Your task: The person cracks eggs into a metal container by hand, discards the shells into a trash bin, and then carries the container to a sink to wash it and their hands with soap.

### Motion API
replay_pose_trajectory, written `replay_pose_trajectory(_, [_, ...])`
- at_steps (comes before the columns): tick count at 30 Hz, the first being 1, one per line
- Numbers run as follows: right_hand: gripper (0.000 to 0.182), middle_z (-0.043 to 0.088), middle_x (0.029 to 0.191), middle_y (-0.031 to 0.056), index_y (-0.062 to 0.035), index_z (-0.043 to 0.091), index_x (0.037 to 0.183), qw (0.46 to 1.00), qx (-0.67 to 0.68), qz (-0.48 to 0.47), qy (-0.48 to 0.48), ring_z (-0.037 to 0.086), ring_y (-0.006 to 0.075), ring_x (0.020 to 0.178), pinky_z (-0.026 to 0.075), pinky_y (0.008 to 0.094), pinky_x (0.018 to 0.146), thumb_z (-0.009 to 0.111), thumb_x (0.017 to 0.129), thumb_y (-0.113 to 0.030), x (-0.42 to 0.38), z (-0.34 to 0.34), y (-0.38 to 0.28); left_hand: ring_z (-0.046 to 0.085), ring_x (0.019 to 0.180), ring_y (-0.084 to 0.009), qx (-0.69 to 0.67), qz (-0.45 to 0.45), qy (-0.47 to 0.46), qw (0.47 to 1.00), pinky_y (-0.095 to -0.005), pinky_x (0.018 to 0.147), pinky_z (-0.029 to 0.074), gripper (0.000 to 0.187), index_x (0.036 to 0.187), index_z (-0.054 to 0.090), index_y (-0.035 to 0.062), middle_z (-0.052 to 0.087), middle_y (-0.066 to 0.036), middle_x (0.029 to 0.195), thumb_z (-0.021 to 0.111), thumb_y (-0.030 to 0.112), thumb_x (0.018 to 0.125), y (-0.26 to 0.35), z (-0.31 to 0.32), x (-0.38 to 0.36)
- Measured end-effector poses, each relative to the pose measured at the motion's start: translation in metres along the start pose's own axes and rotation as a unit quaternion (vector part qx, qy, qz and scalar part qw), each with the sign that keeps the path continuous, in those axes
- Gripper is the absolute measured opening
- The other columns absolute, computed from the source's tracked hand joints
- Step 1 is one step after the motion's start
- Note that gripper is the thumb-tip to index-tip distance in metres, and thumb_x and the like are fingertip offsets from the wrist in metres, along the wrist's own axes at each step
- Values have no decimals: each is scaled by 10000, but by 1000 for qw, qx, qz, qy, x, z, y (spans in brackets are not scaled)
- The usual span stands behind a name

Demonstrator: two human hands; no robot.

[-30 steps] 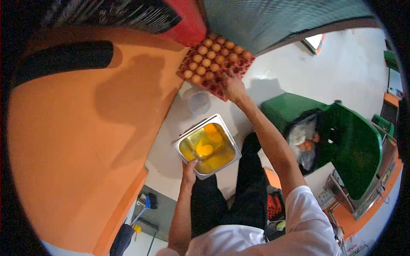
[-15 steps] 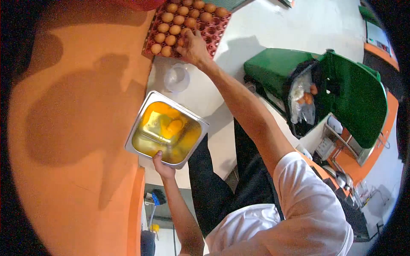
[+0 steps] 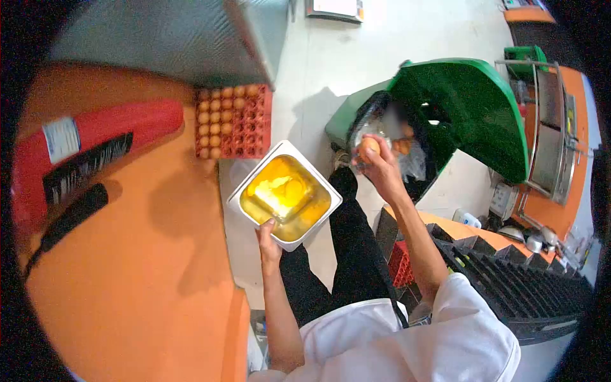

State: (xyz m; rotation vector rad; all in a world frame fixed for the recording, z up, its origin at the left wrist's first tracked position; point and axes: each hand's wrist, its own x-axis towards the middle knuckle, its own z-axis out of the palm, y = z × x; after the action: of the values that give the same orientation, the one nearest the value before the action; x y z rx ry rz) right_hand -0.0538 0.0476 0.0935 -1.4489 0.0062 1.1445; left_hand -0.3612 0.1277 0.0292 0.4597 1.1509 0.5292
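My left hand (image 3: 270, 247) grips a square steel pan (image 3: 331, 197) by its near edge, the thumb over the rim. Raw cracked eggs (image 3: 286, 191), yolks and clear whites, lie inside it. Out to the right, my right hand (image 3: 384, 170) is closed around a brown egg (image 3: 369, 149). That hand overlaps the opening of a green wheeled bin (image 3: 347, 118) with a black liner and pieces of eggshell (image 3: 403, 146) inside. Beyond the pan, a red egg tray (image 3: 249, 132) sits at the edge of the orange counter, brown eggs filling its left and far cells.
A long red appliance (image 3: 153, 119) with a black handle (image 3: 73, 216) lies on the orange counter (image 3: 140, 274). A grey panel (image 3: 172, 41) stands behind the tray. The bin's raised lid (image 3: 477, 108) is at right, near a black ridged rack (image 3: 515, 280).
My right hand has left the egg tray and swung right to the bin, now with an egg in it. The view has shifted; my left hand still holds the pan.
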Motion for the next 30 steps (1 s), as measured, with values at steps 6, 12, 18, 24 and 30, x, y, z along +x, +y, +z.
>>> replay_pose_trajectory(6, [369, 606, 1081, 105, -109, 420, 1224, 989, -20, -142, 47, 614, 142, 837, 494, 260, 639, 618, 914, -142, -31, -113, -44, 595, 1126, -261, 88, -25, -108, 990, -381, 974, 486, 546, 1354, 455, -40, 570, -152, 1264, 534, 219, 880, -24, 128, 21])
replay_pose_trajectory(12, [290, 578, 971, 89, -36, 495, 1198, 925, -51, -293, 237, 533, 129, 738, 444, 260, 638, 557, 973, -208, -15, -202, -61, 558, 1131, -213, 183, -87, -205, 957, -340, 964, 463, 522, 1317, 490, -32, 569, -117, 1240, 560, 214, 862, -67, 212, 79])
replay_pose_trajectory(18, [244, 620, 1082, 137, -5, 580, 1099, 837, -333, -375, 220, 588, 302, 1025, 470, 396, 891, 638, 913, -151, 18, -232, -28, 553, 1148, -227, 235, -137, -264, 925, -339, 991, 450, 569, 1359, 452, -39, 556, -127, 1272, 531, 240, 869, -109, 269, 108])
replay_pose_trajectory(24, [297, 614, 1012, 104, 0, 561, 1141, 948, -150, -173, 222, 595, 194, 920, 501, 317, 792, 668, 911, -154, 11, -240, -28, 529, 1196, -230, 249, -198, -256, 913, -334, 1037, 410, 627, 1399, 399, -44, 542, -141, 1304, 536, 278, 878, -119, 266, 114])
replay_pose_trajectory(30, [379, 610, 970, 84, -21, 495, 1223, 979, -90, -85, 163, 590, 151, 838, 508, 287, 737, 658, 916, -173, -3, -253, -36, 430, 1307, -286, 301, -145, -265, 905, -353, 1124, 306, 722, 1477, 316, -42, 446, -165, 1421, 535, 286, 872, -125, 286, 109])
